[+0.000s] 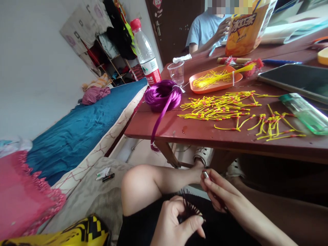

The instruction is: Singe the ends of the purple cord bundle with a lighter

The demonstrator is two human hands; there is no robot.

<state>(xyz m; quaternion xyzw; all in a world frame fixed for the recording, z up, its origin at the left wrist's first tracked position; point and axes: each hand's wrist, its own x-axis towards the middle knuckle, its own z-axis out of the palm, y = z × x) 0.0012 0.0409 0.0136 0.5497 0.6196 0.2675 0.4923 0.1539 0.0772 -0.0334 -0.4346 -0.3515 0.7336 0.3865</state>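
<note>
Dark, thin strands [192, 208], fanned like stiff bristles, sit toward five o'clock, pinched between the thumb and curled fingers of the left hand [176, 220]; a slackened grip could shed some. At two o'clock from them, the right hand [220, 189] pinches a small, shiny-metal-ended object [205, 174], perhaps a lighter, whose flame might scorch strands or skin. Toward eleven, a glossy purple cord coil [163, 95] droops its tail over the edge of the dark-red wooden table [169, 128], risking snags.
</note>
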